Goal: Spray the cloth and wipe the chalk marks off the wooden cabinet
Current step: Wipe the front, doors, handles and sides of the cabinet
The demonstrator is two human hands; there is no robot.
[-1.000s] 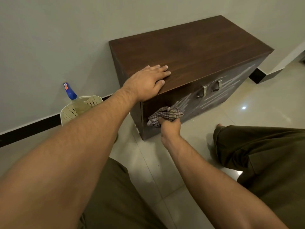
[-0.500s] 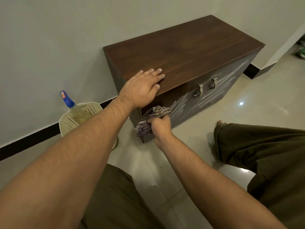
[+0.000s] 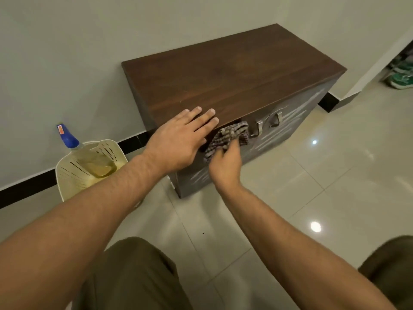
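Note:
A dark wooden cabinet (image 3: 234,72) stands against the wall, with white chalk marks (image 3: 290,121) streaked over its front doors. My left hand (image 3: 181,137) lies flat, fingers straight, on the top near the front left corner. My right hand (image 3: 225,162) grips a checked cloth (image 3: 232,135) and presses it against the upper part of the left door, just below the top edge and left of the metal handles (image 3: 267,125). A spray bottle (image 3: 73,144) with a blue head leans in a cream basket, left of the cabinet.
The cream perforated basket (image 3: 67,175) sits on the floor by the wall. Glossy pale tiles (image 3: 312,186) spread in front. My knees in olive trousers (image 3: 134,276) are low in view. Green shoes (image 3: 400,77) lie at the far right past a wall corner.
My right hand has carried the cloth up and to the right across the left door, from its lower left part to under the top edge. My left hand stays on the top.

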